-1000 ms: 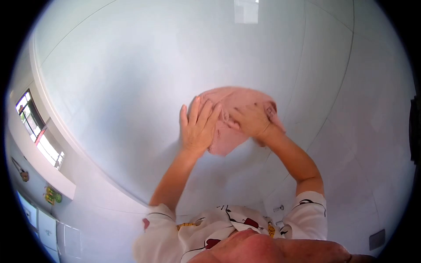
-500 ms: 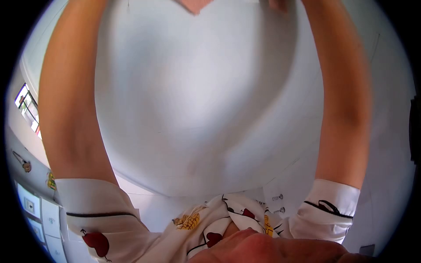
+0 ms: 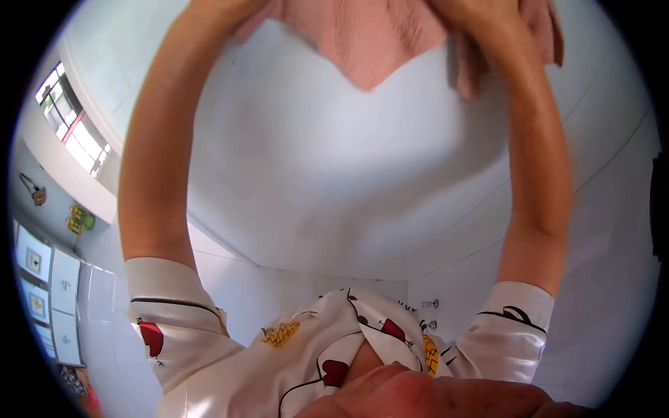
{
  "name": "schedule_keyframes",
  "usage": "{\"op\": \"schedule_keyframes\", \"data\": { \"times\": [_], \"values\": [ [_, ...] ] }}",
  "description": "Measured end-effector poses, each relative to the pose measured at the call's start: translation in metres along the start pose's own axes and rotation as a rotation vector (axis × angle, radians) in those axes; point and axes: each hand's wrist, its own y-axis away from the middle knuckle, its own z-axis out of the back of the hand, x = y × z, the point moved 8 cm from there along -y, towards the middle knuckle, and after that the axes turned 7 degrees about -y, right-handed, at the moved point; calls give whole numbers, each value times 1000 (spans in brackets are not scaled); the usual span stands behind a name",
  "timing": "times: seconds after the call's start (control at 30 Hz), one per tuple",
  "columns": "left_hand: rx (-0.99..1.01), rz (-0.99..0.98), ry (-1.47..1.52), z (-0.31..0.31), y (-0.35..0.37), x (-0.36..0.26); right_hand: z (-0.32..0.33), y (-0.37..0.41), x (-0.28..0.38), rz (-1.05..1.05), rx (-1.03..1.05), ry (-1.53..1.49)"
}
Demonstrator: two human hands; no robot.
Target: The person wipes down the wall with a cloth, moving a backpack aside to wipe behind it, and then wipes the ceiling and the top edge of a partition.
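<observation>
A pink cloth spans the top of the view between my two hands, a pointed corner hanging down in the middle. My left hand grips its left side, partly cut off by the top edge. On the other side my right hand holds the cloth, with folds of it showing on both sides of the wrist. The fingertips of both hands are out of sight. Beneath the cloth lies a smooth white surface with soft shadows on it.
At the left are a barred window, a hanging item on the wall, and white cabinets with pictures on their fronts. Metal fittings show past my right side. My patterned white shirt fills the bottom.
Both hands and the pink cloth have come lower into view, showing much more of the cloth. My forearms have drawn closer together, and the window and cabinets show more fully.
</observation>
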Motion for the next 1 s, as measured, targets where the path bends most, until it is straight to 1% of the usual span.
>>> {"op": "schedule_keyframes", "data": {
  "times": [0.07, 0.13, 0.23, 0.3, 0.37, 0.43, 0.5, 0.57, 0.6, 0.67, 0.73, 0.77, 0.8, 0.83, 0.87, 0.9, 0.93, 0.97, 1.0],
  "values": [
    [146, 77, 10, 0, 47, -19, -14, 35, 28, -29, 34, -27],
    [293, 144, 2, -11, 85, -47, -25, 74, 42, -74, 75, -43],
    [236, 136, 196, -13, 130, -65, -44, 122, 70, -127, 158, -92],
    [265, 114, 110, -18, 179, -87, -59, 164, 98, -158, 202, -181],
    [303, 77, 44, -26, 234, -114, -69, 208, 129, -125, 163, -166],
    [340, 41, 39, -30, 296, -154, -83, 271, 160, -171, 243, -206],
    [331, 9, 69, -28, 346, -195, -96, 345, 188, -195, 392, -260],
    [307, -12, 73, -18, 397, -220, -108, 402, 225, -179, 542, -357],
    [305, -20, 65, -12, 412, -225, -108, 413, 238, -185, 554, -372],
    [223, -2, 94, 43, 399, -146, -103, 328, 282, -175, 604, -363],
    [231, -8, 85, 58, 395, -84, -121, 259, 293, -120, 622, -381],
    [250, -21, 65, 60, 380, -69, -120, 239, 289, -97, 635, -391],
    [267, -37, 45, 56, 361, -58, -119, 220, 273, -104, 565, -333],
    [304, -1, 35, 48, 339, -41, -117, 195, 256, -110, 493, -273],
    [267, 36, 61, 42, 315, -24, -115, 165, 238, -133, 413, -234],
    [225, 35, 102, 59, 283, 6, -106, 117, 235, -147, 394, -178],
    [262, 21, 69, 61, 260, 28, -99, 80, 226, -142, 318, -143],
    [263, 2, 32, 62, 234, 48, -96, 51, 214, -111, 293, -82],
    [244, 16, 38, 66, 207, 69, -87, 18, 204, -56, 206, -35]
  ]
}}
